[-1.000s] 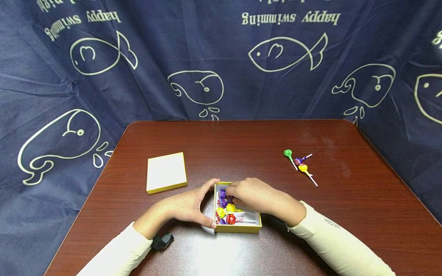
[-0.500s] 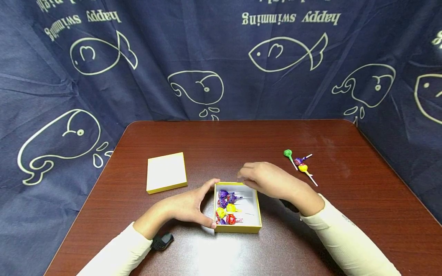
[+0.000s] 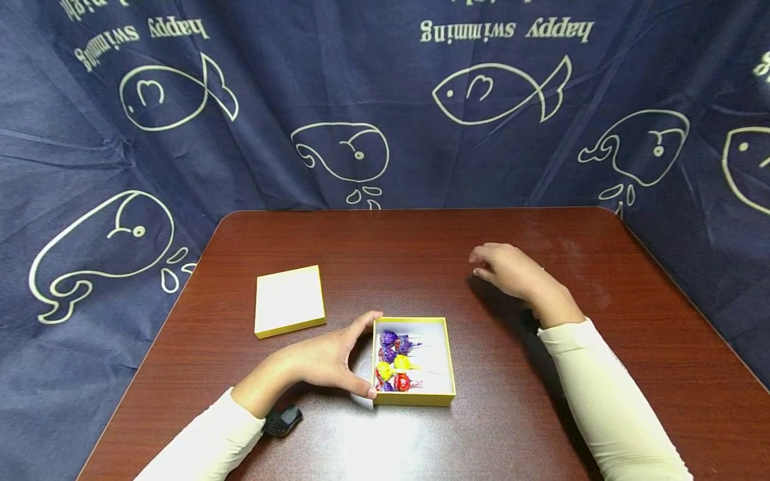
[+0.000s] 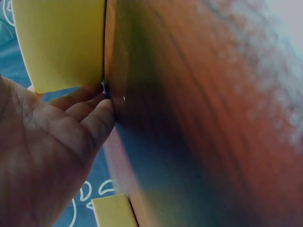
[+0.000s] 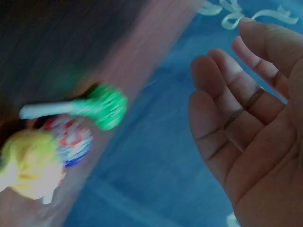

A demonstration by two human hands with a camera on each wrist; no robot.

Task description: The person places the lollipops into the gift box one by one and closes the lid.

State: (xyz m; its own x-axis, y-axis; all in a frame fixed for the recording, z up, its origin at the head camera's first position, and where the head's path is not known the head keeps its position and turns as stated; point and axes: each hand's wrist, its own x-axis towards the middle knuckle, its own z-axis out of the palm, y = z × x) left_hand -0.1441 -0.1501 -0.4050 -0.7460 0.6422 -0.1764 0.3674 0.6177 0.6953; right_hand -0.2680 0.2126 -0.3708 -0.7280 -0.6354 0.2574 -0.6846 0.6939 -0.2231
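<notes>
A yellow box point(image 3: 415, 399) of wrapped lollipops point(image 3: 402, 381) sits on the brown surface point(image 3: 373, 260), its left side held between thumb and fingers of the left-hand grip point(image 3: 327, 359). The right-hand grip point(image 3: 512, 270), relaxed and empty, hovers near a green lollipop point(image 5: 110, 107); a lid point(image 3: 290, 298) lies farther left.

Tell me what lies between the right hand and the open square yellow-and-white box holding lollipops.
Just bare reddish-brown wood-grained tabletop lies between the right hand and the open square yellow-and-white box; the head view shows it.
</notes>
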